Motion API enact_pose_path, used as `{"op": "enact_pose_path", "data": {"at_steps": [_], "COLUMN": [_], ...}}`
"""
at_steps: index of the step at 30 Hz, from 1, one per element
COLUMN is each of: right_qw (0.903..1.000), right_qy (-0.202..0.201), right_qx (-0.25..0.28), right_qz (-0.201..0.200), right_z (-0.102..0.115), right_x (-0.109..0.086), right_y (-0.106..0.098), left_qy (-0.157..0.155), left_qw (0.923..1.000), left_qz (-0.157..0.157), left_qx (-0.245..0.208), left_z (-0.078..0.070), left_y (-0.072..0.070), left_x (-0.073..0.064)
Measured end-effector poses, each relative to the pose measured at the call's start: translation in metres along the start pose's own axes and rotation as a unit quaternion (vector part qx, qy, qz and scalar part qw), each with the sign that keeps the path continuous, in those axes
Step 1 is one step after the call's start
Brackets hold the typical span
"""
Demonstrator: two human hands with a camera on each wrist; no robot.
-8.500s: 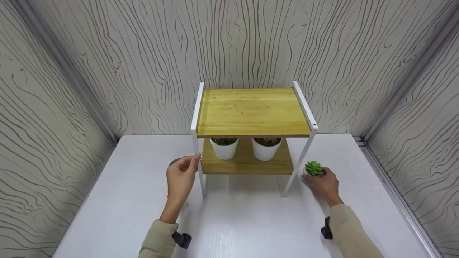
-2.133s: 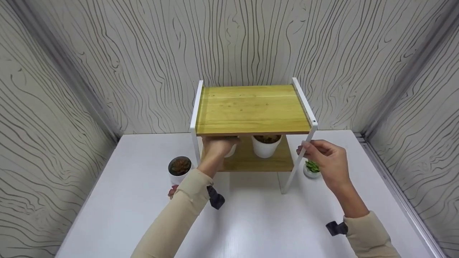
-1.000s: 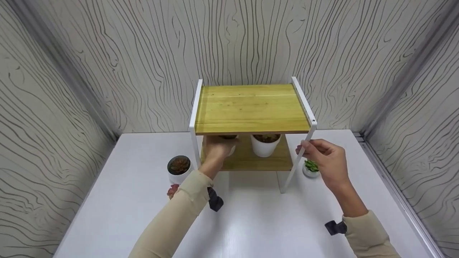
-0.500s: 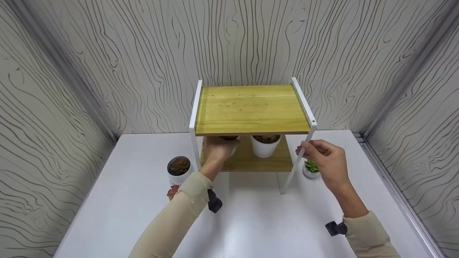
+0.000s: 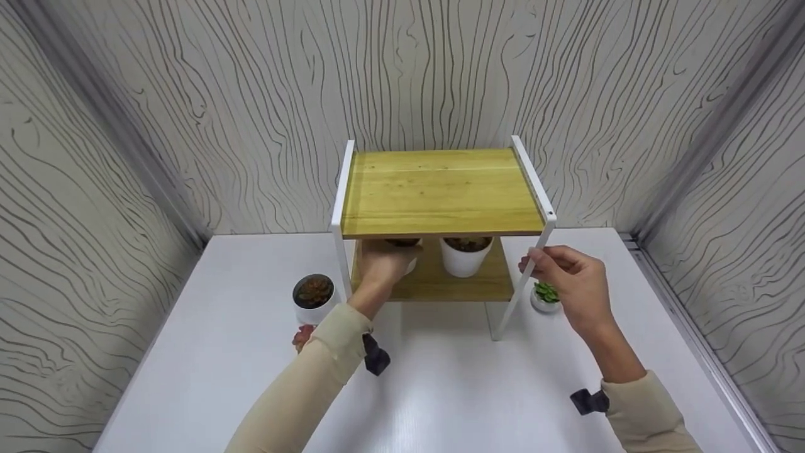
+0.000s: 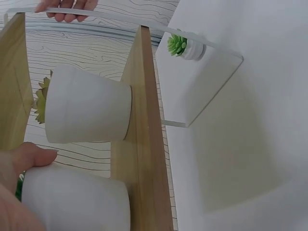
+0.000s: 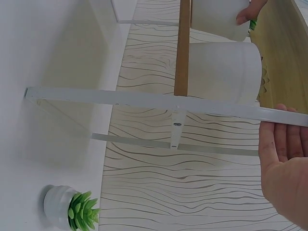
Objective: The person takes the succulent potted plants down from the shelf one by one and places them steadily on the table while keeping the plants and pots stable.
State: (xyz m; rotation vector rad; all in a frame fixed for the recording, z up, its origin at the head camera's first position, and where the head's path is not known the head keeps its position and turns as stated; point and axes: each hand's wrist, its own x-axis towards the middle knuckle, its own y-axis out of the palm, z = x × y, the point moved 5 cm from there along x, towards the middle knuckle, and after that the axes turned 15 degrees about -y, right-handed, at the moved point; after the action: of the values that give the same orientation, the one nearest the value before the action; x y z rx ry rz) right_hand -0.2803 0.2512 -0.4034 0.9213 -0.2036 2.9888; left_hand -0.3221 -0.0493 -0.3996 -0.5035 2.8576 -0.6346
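Note:
A two-tier shelf (image 5: 440, 189) with wooden boards and a white metal frame stands on the white table. My left hand (image 5: 382, 263) reaches in between the boards and grips the left white plant pot (image 6: 77, 199), its thumb over the rim. That pot's base is at the lower board (image 6: 144, 144). Beside it, to the right, stands another white pot (image 5: 465, 259) with a brownish plant. My right hand (image 5: 577, 286) holds the shelf's right front upright (image 5: 527, 274) between thumb and fingers. In the right wrist view, the fingers reach behind this white bar.
A small green succulent (image 5: 546, 294) in a white pot sits on the table (image 5: 440, 390) right of the shelf. Left of it stands a white pot (image 5: 313, 305) with a reddish-brown succulent. A red plant (image 5: 303, 336) shows partly behind my left sleeve. Patterned walls surround the table.
Since the oldest frame, my left hand has gone from the left upright to the left pot. My right hand has left the green succulent for the right upright. Over the last second, both stay nearly still.

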Motion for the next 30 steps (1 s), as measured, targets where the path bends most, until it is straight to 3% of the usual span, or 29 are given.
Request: {"op": "enact_pose_path", "data": {"at_steps": [7, 13, 21, 30], "right_qw": [0.9996, 0.9996, 0.9998, 0.9999], "right_qy": [-0.010, -0.011, -0.006, -0.009], "right_qx": [0.024, 0.024, 0.019, 0.014], "right_qz": [-0.004, -0.004, -0.004, 0.000], "right_z": [-0.001, -0.001, -0.002, 0.000], "right_x": [0.000, 0.000, 0.000, -0.001], "right_y": [0.000, 0.000, 0.000, 0.000], "left_qy": [0.005, -0.016, -0.040, -0.036], "left_qw": [0.9999, 0.9998, 0.9987, 0.9980], "left_qz": [0.006, -0.002, 0.022, 0.047], "left_qx": [-0.010, 0.011, -0.024, -0.022], "left_z": [-0.005, -0.005, -0.007, -0.007], "left_y": [-0.002, -0.003, -0.006, -0.011], "left_x": [-0.006, -0.010, -0.019, -0.031]}}
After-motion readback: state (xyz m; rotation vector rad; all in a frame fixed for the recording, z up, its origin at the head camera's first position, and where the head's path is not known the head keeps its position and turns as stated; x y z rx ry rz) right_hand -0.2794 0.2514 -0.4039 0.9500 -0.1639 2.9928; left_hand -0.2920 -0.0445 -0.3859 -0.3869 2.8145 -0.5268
